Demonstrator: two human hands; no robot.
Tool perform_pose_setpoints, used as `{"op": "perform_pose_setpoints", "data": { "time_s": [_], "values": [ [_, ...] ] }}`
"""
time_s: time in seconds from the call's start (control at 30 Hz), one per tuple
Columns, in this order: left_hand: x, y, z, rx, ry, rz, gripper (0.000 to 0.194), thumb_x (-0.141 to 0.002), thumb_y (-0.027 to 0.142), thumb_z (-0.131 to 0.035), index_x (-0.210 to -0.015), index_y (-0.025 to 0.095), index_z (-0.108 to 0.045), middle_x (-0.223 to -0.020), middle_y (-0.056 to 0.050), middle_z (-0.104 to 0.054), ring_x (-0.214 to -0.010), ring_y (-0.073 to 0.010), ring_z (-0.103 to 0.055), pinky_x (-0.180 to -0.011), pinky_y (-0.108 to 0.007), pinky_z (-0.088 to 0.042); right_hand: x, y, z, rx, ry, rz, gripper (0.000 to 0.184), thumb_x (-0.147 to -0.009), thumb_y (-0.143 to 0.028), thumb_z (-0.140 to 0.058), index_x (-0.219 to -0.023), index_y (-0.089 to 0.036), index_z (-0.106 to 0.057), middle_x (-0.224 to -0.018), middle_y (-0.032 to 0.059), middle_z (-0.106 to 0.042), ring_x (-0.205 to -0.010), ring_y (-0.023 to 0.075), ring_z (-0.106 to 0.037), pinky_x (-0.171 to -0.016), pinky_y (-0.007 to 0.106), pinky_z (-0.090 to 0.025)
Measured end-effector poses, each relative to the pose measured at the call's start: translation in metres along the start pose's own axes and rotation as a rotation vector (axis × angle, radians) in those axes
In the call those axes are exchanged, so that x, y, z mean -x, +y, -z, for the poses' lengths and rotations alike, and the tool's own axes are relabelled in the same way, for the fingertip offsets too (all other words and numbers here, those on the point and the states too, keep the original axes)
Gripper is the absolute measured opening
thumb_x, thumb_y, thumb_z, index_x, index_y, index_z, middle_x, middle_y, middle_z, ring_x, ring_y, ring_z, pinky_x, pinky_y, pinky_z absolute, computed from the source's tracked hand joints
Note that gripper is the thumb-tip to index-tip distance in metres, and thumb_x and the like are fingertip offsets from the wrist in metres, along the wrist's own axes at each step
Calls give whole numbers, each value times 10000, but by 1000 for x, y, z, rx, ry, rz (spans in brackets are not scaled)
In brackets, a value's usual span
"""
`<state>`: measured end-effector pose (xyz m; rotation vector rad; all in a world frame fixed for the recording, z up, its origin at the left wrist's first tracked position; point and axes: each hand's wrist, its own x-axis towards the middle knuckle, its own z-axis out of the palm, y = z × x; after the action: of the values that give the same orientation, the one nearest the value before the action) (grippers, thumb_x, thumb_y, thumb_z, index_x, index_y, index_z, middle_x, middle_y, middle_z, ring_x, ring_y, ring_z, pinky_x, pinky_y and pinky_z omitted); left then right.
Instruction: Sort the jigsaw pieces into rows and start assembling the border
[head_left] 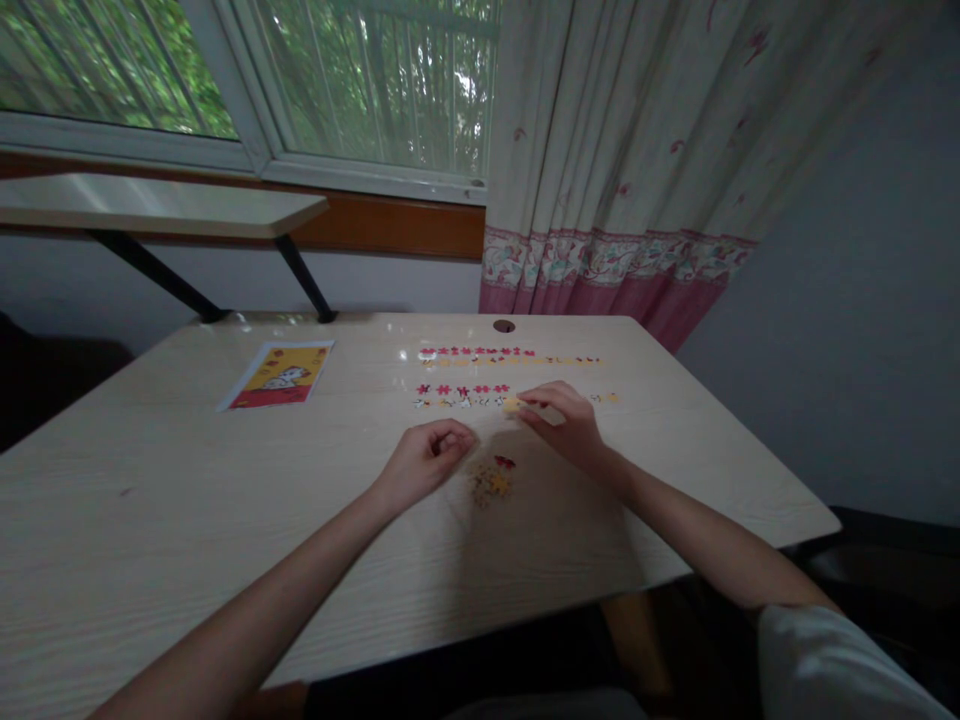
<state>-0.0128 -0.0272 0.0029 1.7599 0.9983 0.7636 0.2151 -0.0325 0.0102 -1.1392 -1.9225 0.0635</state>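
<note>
My right hand (564, 418) pinches a yellow jigsaw piece (512, 405) between thumb and fingertips, at the row of white and yellow pieces (465, 404). My left hand (429, 455) rests low over the table with its fingers curled in. Whether it holds anything is hidden. Just right of and below it lies a small pile of jigsaw pieces (491, 485), mostly yellow, with a red and dark piece (505, 462) at its upper edge. Beyond my hands, red pieces (476, 351) form a row, and yellow pieces (540, 361) lie along another. A shorter red row (461, 389) is nearer.
A picture sheet (279, 377) showing a spotted dog on yellow and red lies at the left of the wooden table (225, 530). A raised shelf (165, 205) on dark legs stands behind it. A cable hole (505, 326) is near the back edge, before the curtain (600, 200).
</note>
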Motion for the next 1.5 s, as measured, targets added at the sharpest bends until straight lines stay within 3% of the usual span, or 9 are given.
{"op": "perform_pose_setpoints", "data": {
  "time_s": [0.17, 0.5, 0.7, 0.83, 0.97, 1.27, 1.5],
  "values": [
    [-1, -5, 0, -43, 13, -7, 203, -771, 290, -511, -768, 110, -604, -623, -7, -560, -528, -78, -416, -484, -192, -306, -1, 6, 3, 17, 57, -88, 199, -795, -373, -589, -920, -235, -660, -863, 52, -661, -781, 163, -580, -761, 337, -455],
    [0, -4, 1, -119, 16, -15, 205, -771, 294, -504, -778, 123, -615, -607, 5, -538, -513, -84, -410, -482, -193, -308, -1, 0, 2, 3, 68, -28, 181, -791, -357, -593, -893, -223, -659, -787, 45, -656, -750, 159, -582, -746, 316, -454],
    [2, -7, 2, -297, 2, -107, 198, -793, 246, -455, -770, 142, -622, -591, 14, -526, -509, -89, -412, -487, -193, -310, 2, -1, -7, -37, 8, -68, 161, -784, -335, -598, -872, -212, -654, -806, 52, -665, -745, 158, -581, -727, 305, -453],
    [2, -7, 4, -421, -20, -146, 192, -804, 227, -445, -779, 152, -620, -602, 12, -537, -526, -99, -444, -504, -196, -323, -11, 5, -17, -48, -77, -91, 173, -762, -320, -622, -874, -193, -658, -828, 57, -666, -743, 147, -578, -733, 292, -443],
    [3, -7, 5, -522, -49, -163, 180, -813, 231, -453, -786, 161, -617, -600, 12, -537, -530, -108, -460, -508, -198, -325, -44, 14, -42, -52, -209, -84, 196, -780, -344, -593, -868, -184, -664, -872, 48, -662, -814, 135, -576, -760, 264, -425],
    [6, -4, 4, -663, -94, -210, 195, -845, 220, -422, -783, 175, -601, -706, -14, -613, -587, -125, -517, -543, -205, -353, -116, 20, -135, 82, -294, -133, 241, -780, -393, -578, -923, -227, -681, -939, 29, -659, -886, 153, -575, -803, 266, -411],
    [5, -6, 4, -683, -98, -234, 171, -840, 222, -438, -789, 178, -596, -695, -7, -611, -590, -125, -524, -541, -206, -356, -134, 12, -157, 197, -372, -153, 237, -759, -414, -588, -928, -281, -688, -974, 23, -654, -941, 196, -556, -825, 320, -408]
  ]
}}
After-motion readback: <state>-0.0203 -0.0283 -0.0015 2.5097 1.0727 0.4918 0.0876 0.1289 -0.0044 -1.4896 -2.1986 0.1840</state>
